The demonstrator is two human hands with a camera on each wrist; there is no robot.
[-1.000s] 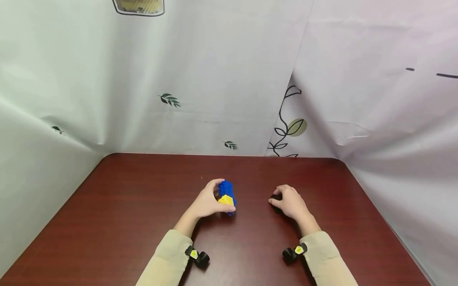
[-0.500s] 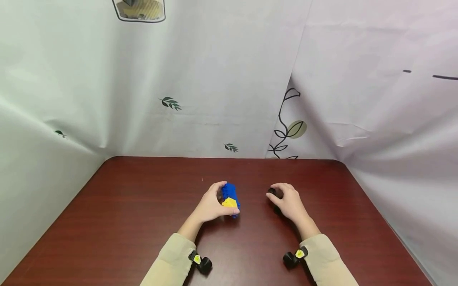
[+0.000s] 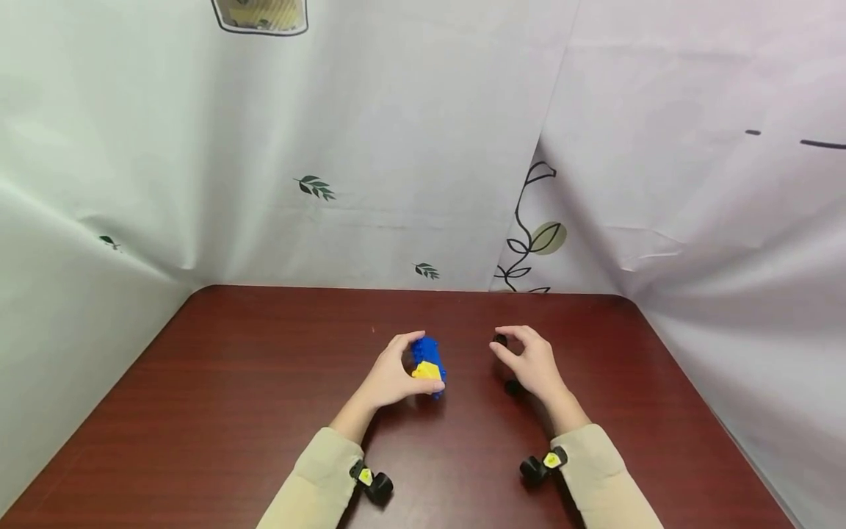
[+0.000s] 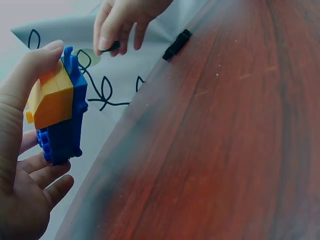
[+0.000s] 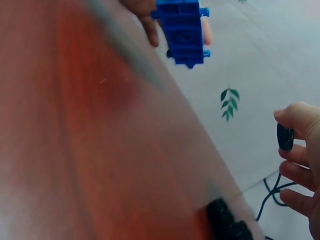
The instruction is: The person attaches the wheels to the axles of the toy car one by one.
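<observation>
My left hand [image 3: 383, 380] grips a blue and yellow toy truck body [image 3: 427, 354] between thumb and fingers, above the table. In the left wrist view its yellow cab [image 4: 54, 95] is near my thumb; the right wrist view shows the blue underside [image 5: 184, 32] with pegs sticking out at the sides. To its right, my right hand [image 3: 537, 364] pinches a small black toy wheel [image 5: 285, 136] between thumb and fingertips, raised off the tabletop. Below that hand, more black wheels [image 4: 176, 45] lie close together on the table.
The dark red-brown wooden table [image 3: 264, 411] spreads under both hands. A white cloth [image 3: 410, 147] with leaf and vine drawings hangs behind it and at both sides. A black camera [image 3: 380, 488] is strapped to the left wrist, another [image 3: 532, 470] to the right.
My right hand has risen off the table and moved slightly away from me with the black wheel, uncovering the wheels beneath. My left hand has shifted a little right with the truck body.
</observation>
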